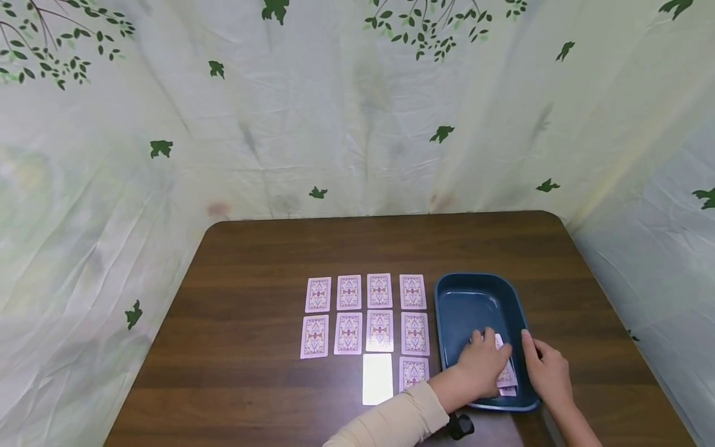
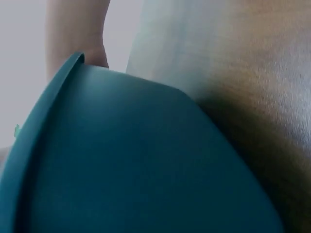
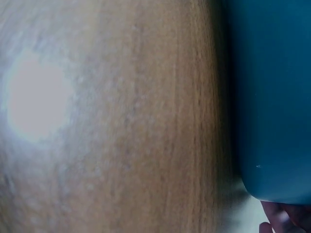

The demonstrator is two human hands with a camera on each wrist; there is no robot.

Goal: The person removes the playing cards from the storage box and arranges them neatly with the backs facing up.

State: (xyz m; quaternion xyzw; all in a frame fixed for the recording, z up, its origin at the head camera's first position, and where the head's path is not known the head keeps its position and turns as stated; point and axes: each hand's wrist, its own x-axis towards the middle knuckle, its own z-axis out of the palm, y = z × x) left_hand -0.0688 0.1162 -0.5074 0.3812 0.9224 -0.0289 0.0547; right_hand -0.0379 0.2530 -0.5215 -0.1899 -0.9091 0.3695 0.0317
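Note:
In the head view, a dark blue tray (image 1: pixel 466 284) stands right of the rows of playing cards. My left hand (image 1: pixel 483 363) reaches into it, fingers bent, over a few patterned cards (image 1: pixel 507 375) at its right side. The thumb lies over a card; whether it is pinched is hidden. My right hand (image 1: pixel 550 375) grips the tray's right rim, thumb toward the inside. Left of the tray, several face-down cards (image 1: pixel 349 333) lie in rows. The left wrist view holds mostly the tray's outer wall (image 2: pixel 136 145); the right wrist view has the wall (image 3: pixel 274 97) too.
A brown wooden table (image 1: pixel 234 372) carries everything. One card (image 1: pixel 377 379) in the nearest row glares white. A black object (image 1: pixel 460 427) sits at the left wrist, below the tray. A white curtain (image 1: pixel 335 124) with leaf prints hangs behind the table.

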